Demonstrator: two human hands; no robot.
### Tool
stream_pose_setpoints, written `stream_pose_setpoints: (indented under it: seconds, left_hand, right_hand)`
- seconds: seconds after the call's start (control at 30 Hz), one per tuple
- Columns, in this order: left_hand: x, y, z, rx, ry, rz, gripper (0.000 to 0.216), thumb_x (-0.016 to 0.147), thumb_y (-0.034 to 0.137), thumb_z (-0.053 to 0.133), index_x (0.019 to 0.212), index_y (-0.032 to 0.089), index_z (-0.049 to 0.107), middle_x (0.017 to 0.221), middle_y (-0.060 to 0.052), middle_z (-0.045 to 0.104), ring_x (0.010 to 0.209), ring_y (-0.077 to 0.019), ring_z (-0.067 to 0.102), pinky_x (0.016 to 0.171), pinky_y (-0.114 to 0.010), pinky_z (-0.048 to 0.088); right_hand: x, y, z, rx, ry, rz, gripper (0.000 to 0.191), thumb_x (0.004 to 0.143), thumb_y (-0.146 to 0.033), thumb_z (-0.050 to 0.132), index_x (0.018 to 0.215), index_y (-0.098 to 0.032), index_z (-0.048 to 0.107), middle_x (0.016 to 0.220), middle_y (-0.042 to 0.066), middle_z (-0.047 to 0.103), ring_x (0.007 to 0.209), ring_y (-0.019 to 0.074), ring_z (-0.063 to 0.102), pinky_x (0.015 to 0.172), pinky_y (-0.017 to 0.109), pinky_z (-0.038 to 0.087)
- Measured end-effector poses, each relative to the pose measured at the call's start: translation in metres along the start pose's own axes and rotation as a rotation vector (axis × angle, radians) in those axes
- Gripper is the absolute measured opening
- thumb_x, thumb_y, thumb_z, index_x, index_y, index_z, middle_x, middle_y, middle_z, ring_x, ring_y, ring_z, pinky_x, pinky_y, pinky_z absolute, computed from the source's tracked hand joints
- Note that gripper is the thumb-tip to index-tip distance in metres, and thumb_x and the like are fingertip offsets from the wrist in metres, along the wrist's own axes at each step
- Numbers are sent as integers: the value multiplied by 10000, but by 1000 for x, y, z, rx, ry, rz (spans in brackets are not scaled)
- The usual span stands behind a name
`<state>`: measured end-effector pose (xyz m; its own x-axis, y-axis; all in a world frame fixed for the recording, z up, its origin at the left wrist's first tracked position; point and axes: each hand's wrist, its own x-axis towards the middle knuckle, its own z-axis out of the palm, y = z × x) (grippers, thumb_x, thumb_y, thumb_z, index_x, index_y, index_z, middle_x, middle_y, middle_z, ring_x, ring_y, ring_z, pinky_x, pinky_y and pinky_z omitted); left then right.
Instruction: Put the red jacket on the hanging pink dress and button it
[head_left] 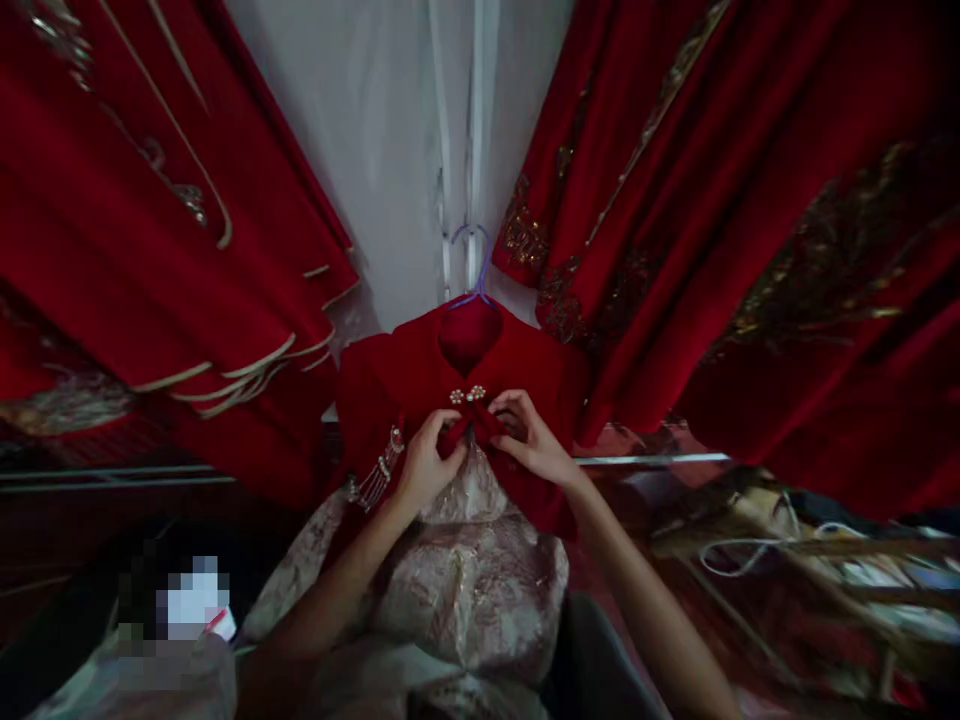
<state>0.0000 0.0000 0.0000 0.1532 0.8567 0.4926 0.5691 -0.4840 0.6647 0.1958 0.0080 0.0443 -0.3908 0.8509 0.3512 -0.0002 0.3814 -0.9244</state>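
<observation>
Pinching the red jacket's (420,385) front edges below its pearl clasp (467,394), both hands, left (424,464) and right (534,440), closed on cloth.

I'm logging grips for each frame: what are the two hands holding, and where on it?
Both the left hand and right hand pinch the red jacket at its front opening, just below the pearl clasp.

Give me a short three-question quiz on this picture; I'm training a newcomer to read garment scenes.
1. True or false: the red jacket hangs on a hanger.
2. What do the left hand and right hand pinch? A) the jacket's front edges B) the hanger C) a cable
3. Fill in: under the jacket shows a pale ____.

Key: 1 true; 2 A; 3 skirt.
</observation>
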Motion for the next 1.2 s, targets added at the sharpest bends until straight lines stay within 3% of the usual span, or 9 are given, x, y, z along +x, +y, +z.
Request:
stream_pose_setpoints:
  seconds: [0.17,0.3,0.43,0.6,0.77,0.87,0.97,1.1,1.2]
  left_hand:
    - [-2,17,6,221,-120,-103,514,818,126,486,1315,251,451,1151,-62,519,979,-198,609,855,-320,513]
    - [2,25,11,193,-218,-134,507,743,120,542,1238,225,525,1137,-71,469,835,-179,620,748,-310,535]
    - [-8,24,14,94,-263,-76,451,695,65,517,1121,193,586,1140,-84,477,958,-213,602,835,-346,527]
    - [-38,22,-1,5,-199,-30,490,735,101,543,1220,166,512,1210,-115,507,1131,-236,535,978,-383,460]
    - [-51,18,-46,-192,-273,-83,190,853,228,537,1001,179,646,914,-44,645,759,-133,605,703,-248,499]
    - [-48,-1,-72,-211,-28,-197,174,870,301,550,905,175,665,746,-14,625,637,-104,559,604,-214,456]
    - [-42,-27,-86,-160,286,-233,209,791,297,654,954,176,605,799,-6,584,664,-100,534,595,-205,453]
    - [-39,-47,-80,-229,234,-171,400,746,266,697,1088,198,501,964,-30,601,759,-107,575,648,-218,487]
    - [-37,-50,-69,-282,206,-156,331,781,247,661,1072,196,509,915,-25,617,773,-107,600,720,-240,500]
  right_hand:
    - [-1,-2,-13,-153,-226,-44,351,766,-163,623,1070,-231,460,1012,18,500,932,144,507,865,306,423]
    - [-1,-7,-2,-83,-310,10,440,751,-202,662,1142,-247,465,1000,12,516,912,140,526,781,270,452]
    - [-3,-3,17,-37,-246,76,366,784,-250,644,1118,-250,496,990,13,516,917,136,542,751,250,469]
    - [-6,10,38,58,-121,63,302,799,-301,646,1065,-248,513,1007,21,549,956,144,556,789,254,481]
    - [-6,14,55,120,48,-4,287,800,-265,661,1036,-254,499,923,-4,554,864,117,564,787,236,475]
    - [-8,12,60,98,65,2,272,785,-281,683,991,-248,508,942,6,554,902,125,567,779,232,482]
    - [-10,9,66,99,8,42,337,765,-299,701,1020,-259,485,989,15,552,912,132,576,728,229,498]
    - [-11,16,76,67,-65,61,320,793,-321,662,1043,-250,475,1039,26,553,874,126,600,710,243,515]
    - [-9,30,87,-85,111,84,341,800,-356,638,1075,-228,482,1032,42,549,765,123,605,604,239,509]
